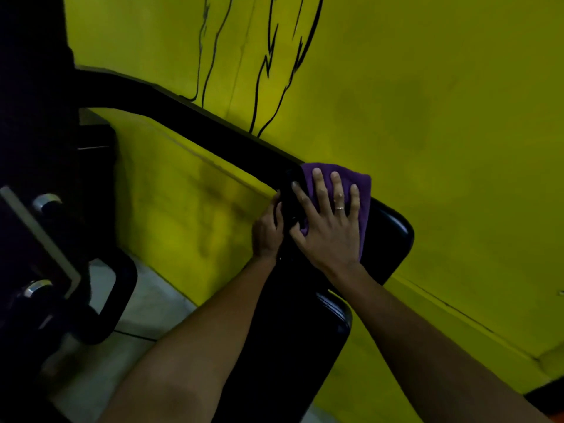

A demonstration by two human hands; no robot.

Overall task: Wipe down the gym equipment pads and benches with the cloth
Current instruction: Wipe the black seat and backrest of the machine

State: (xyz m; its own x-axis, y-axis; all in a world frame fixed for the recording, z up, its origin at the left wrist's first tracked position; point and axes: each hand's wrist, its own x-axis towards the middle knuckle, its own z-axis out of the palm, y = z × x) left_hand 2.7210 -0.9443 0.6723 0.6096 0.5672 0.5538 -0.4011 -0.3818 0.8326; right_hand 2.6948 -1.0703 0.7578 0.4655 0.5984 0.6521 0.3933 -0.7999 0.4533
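Yellow-green painted wall (427, 102), matte and marked with black line art, rises beyond both hands. Under them slopes a black pad (390, 227) of glossy vinyl with rounded corners. For wide contact the right hand (329, 227), fingers spread flat, presses the soft purple cloth (364, 190) onto it. Just beside, the left hand (268, 230) curls round the pad's edge, likely steadying it.

My one camera rides on my head, wide-angled, facing forward and steeply down, tilted sideways. It sits close above the pad (390, 230), with the wall (442, 102) just behind it filling most of the view.
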